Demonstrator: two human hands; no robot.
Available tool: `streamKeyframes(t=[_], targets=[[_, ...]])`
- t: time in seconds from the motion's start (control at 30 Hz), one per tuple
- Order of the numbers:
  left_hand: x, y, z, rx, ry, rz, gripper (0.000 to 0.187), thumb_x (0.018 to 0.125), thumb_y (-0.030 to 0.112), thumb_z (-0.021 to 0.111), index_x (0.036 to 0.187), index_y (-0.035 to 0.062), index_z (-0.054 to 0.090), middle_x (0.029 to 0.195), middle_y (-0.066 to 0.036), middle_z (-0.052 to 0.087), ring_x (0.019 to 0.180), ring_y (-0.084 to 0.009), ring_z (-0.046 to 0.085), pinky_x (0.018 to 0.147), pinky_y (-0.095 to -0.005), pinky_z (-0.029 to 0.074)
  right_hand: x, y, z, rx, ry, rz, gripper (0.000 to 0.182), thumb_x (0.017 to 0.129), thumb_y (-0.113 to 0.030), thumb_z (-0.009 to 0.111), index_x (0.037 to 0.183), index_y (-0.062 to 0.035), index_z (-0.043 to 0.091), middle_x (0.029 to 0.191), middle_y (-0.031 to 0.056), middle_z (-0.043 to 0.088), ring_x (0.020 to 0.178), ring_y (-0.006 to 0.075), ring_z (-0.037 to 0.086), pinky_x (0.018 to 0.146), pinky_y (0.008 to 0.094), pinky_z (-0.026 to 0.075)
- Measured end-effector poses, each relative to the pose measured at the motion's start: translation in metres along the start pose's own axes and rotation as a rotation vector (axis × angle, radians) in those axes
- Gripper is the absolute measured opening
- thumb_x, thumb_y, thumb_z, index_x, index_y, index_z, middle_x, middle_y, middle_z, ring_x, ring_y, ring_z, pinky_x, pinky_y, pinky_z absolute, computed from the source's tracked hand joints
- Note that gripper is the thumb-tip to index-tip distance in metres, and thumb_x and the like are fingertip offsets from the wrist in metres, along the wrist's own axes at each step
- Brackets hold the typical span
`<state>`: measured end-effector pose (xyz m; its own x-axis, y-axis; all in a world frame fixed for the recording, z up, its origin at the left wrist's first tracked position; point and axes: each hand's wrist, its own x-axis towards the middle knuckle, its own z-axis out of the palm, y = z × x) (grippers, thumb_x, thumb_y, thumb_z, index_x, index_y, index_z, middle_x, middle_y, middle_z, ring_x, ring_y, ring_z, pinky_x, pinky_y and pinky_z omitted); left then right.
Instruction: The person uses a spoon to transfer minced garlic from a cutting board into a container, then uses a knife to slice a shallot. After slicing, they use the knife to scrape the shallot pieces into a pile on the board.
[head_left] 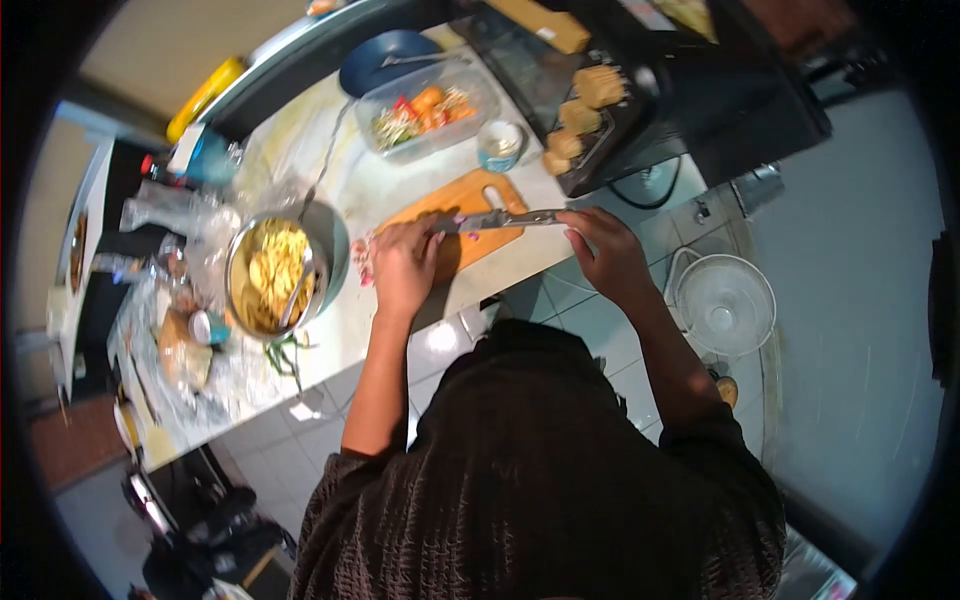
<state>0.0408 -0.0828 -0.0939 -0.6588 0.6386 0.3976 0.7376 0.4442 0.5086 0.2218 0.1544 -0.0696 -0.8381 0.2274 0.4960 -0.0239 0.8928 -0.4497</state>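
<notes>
A knife [500,219] lies level between my two hands, over the wooden cutting board [468,262]. My right hand [608,252] is closed round its right end. At the other end, the fingers of my left hand [402,265] pinch the blade. Small purple-red bits, like chopped onion, stick to the knife and dot the board. More reddish scraps [362,262] lie on the counter beside my left hand. Behind the board stand a clear plastic container [400,152] of cut vegetables and a small blue-and-white tub [499,146].
Left of the board stands a metal pot [236,290] of yellow food with a spoon [300,290] in it. Plastic bags [190,215] crowd the counter's left side. Brown pieces [580,117] rest on a black appliance [690,100]. A white bucket [722,300] stands on the floor.
</notes>
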Motion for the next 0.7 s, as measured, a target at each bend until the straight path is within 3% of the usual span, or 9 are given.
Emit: streamKeyframes(t=[0.07, 0.13, 0.17, 0.3, 0.37, 0.5, 0.53, 0.63, 0.7], targets=[[0.001, 0.005, 0.003, -0.091, 0.034, -0.056, 0.025, 0.081, 0.014, 0.076, 0.106, 0.0093, 0.073, 0.084, -0.007, 0.069, 0.088, -0.0265, 0.064, 0.083, -0.0385, 0.043, -0.003, -0.003, -0.032, 0.013, 0.036, 0.099, 0.016, 0.085, -0.010, 0.071, 0.100, -0.0059, 0.069, 0.095, 0.0128, 0.069, 0.086, 0.0298, 0.069, 0.072, 0.0375, 0.055], [0.003, 0.014, 0.005, -0.092, 0.045, -0.027, 0.021, 0.080, 0.016, 0.077, 0.099, 0.0087, 0.075, 0.080, -0.007, 0.068, 0.085, -0.0261, 0.064, 0.081, -0.0382, 0.043, -0.015, 0.005, -0.064, -0.009, 0.036, 0.416, 0.012, 0.086, -0.010, 0.070, 0.096, -0.0053, 0.070, 0.086, 0.0124, 0.070, 0.075, 0.0281, 0.069, 0.065, 0.0353, 0.055], [0.003, 0.018, 0.006, -0.085, 0.008, -0.056, 0.018, 0.081, 0.017, 0.077, 0.096, 0.0084, 0.075, 0.080, -0.007, 0.069, 0.084, -0.0262, 0.064, 0.080, -0.0383, 0.044, -0.017, 0.011, -0.083, -0.020, 0.152, 0.378, 0.011, 0.087, -0.012, 0.069, 0.095, -0.0052, 0.071, 0.084, 0.0118, 0.070, 0.071, 0.0227, 0.069, 0.063, 0.0325, 0.054], [0.004, 0.036, 0.013, -0.031, -0.010, -0.091, 0.015, 0.084, 0.022, 0.075, 0.084, 0.0074, 0.077, 0.083, -0.009, 0.072, 0.082, -0.0272, 0.065, 0.078, -0.0386, 0.045, -0.012, 0.054, -0.168, -0.253, 0.438, 0.373, 0.017, 0.087, -0.017, 0.072, 0.101, -0.0063, 0.072, 0.088, 0.0089, 0.072, 0.074, 0.0164, 0.068, 0.063, 0.0297, 0.053], [0.007, 0.043, 0.015, 0.004, -0.019, -0.129, 0.017, 0.086, 0.023, 0.074, 0.082, 0.0071, 0.076, 0.084, -0.010, 0.073, 0.082, -0.0277, 0.065, 0.078, -0.0388, 0.045, 0.009, 0.076, -0.212, -0.393, 0.511, 0.460, 0.022, 0.086, -0.022, 0.073, 0.103, -0.0074, 0.072, 0.091, 0.0089, 0.072, 0.079, 0.0209, 0.068, 0.068, 0.0316, 0.054], [0.014, 0.061, 0.020, -0.027, 0.031, -0.170, 0.021, 0.088, 0.024, 0.072, 0.080, 0.0048, 0.076, 0.080, -0.011, 0.072, 0.077, -0.0289, 0.064, 0.076, -0.0397, 0.045, 0.055, 0.177, -0.283, -0.693, 0.402, 0.444, 0.062, 0.082, -0.055, 0.071, 0.122, -0.0082, 0.066, 0.121, 0.0163, 0.065, 0.110, 0.0353, 0.062, 0.094, 0.0412, 0.049], [0.018, 0.066, 0.022, -0.053, 0.043, -0.207, 0.022, 0.088, 0.024, 0.072, 0.080, 0.0041, 0.075, 0.078, -0.011, 0.071, 0.075, -0.0291, 0.064, 0.076, -0.0401, 0.045, 0.071, 0.193, -0.293, -0.685, 0.405, 0.427, 0.062, 0.082, -0.055, 0.071, 0.122, -0.0082, 0.066, 0.121, 0.0163, 0.065, 0.110, 0.0353, 0.062, 0.094, 0.0412, 0.049], [0.022, 0.081, 0.030, -0.010, 0.082, -0.257, 0.023, 0.089, 0.024, 0.071, 0.081, 0.0031, 0.075, 0.074, -0.011, 0.069, 0.073, -0.0287, 0.063, 0.075, -0.0399, 0.044, 0.120, 0.228, -0.317, -0.849, 0.161, 0.691, 0.097, 0.069, -0.080, 0.063, 0.135, -0.0092, 0.058, 0.133, 0.0183, 0.060, 0.127, 0.0380, 0.054, 0.104, 0.0522, 0.039], [0.024, 0.091, 0.037, -0.008, 0.119, -0.276, 0.022, 0.089, 0.024, 0.071, 0.081, 0.0031, 0.075, 0.073, -0.011, 0.069, 0.073, -0.0282, 0.063, 0.075, -0.0395, 0.044, 0.145, 0.244, -0.330, -0.770, 0.043, 0.758, 0.099, 0.066, -0.080, 0.065, 0.135, -0.0083, 0.058, 0.133, 0.0181, 0.061, 0.127, 0.0370, 0.054, 0.106, 0.0528, 0.036]])
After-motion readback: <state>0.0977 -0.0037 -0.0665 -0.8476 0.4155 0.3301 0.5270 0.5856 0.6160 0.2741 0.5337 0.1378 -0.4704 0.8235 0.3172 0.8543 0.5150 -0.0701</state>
